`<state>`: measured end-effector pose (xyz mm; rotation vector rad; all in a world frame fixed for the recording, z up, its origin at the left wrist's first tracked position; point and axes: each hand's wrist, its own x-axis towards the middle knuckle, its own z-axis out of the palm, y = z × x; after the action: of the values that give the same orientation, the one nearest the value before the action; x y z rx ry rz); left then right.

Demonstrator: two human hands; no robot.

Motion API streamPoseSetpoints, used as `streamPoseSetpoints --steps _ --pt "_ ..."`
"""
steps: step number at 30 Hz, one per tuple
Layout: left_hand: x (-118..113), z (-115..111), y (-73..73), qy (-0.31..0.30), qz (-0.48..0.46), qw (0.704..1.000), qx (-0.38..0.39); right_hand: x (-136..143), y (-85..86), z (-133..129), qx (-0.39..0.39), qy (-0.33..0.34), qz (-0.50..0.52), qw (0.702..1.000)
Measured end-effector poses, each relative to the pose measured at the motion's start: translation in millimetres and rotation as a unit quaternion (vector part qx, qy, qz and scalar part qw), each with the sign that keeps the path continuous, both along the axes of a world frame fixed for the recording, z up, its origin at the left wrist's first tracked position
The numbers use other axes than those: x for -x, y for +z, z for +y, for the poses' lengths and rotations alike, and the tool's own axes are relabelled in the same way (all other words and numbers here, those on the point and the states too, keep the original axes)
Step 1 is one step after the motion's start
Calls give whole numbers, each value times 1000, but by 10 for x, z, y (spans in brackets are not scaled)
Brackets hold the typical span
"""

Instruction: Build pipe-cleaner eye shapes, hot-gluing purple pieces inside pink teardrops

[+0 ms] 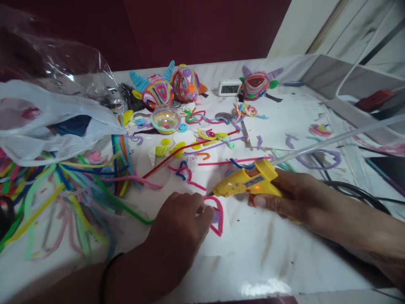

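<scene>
My right hand (284,198) is wrapped round a yellow glue gun (249,181) with a small orange light on its side and a long clear glue stick (316,141) coming out of its back. The gun's nozzle points left, just above a pink pipe-cleaner outline (221,215) on white paper (224,245). My left hand (183,223) is closed at the outline's left side, fingers pressed together. Whatever it pinches is hidden by the fingers. A purple piece (216,216) shows inside the outline, beside the fingertips.
Pipe cleaners (79,207) spread over the left side below a white plastic bag (57,122). Decorated balls (156,90) and a digital clock (229,88) stand at the back, with a clear bowl (166,120) in front. A black cable (357,192) lies at the right.
</scene>
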<state>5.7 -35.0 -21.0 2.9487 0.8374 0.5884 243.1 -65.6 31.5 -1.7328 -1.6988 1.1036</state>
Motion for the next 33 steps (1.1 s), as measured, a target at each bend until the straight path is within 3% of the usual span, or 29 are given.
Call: streamPoseSetpoints --steps 9,26,33 --pt "-12 -1 -56 16 -7 1000 -4 -26 -58 39 4 30 55 998" --pt "-20 -8 -65 22 -4 1000 -10 -71 -58 -49 11 25 -58 998" --pt "-21 5 -2 14 8 1000 4 -62 -32 -43 1 10 -27 1000"
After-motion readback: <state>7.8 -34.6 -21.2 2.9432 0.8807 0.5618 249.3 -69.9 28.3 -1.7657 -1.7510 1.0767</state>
